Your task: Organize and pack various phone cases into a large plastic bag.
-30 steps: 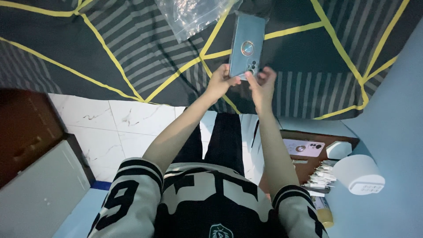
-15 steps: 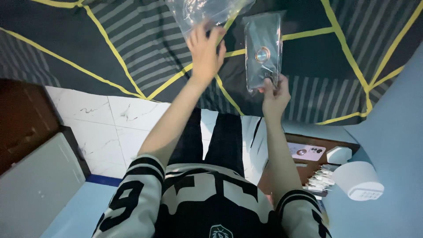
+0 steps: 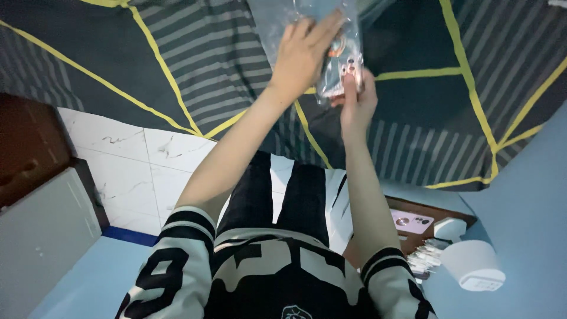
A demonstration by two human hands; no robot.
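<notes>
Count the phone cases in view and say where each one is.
2. One phone case is held by both hands, partly inside a clear plastic bag over the bedsheet. A pink case lies in the brown tray at lower right. Others may be hidden.

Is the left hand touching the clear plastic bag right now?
Touching. The head view shows the left hand laid flat on the clear plastic bag, its fingers overlapping the film with no gap, while the right hand pinches the phone case from below.

A left hand [image 3: 304,56] covers most of a blue phone case [image 3: 342,59] inside a clear plastic bag [image 3: 277,18], whose top is cut off by the frame's upper edge. Right of the case, the bedsheet [image 3: 177,65] blurs; the pale pile by the white device [image 3: 472,269] is too small to identify.
</notes>
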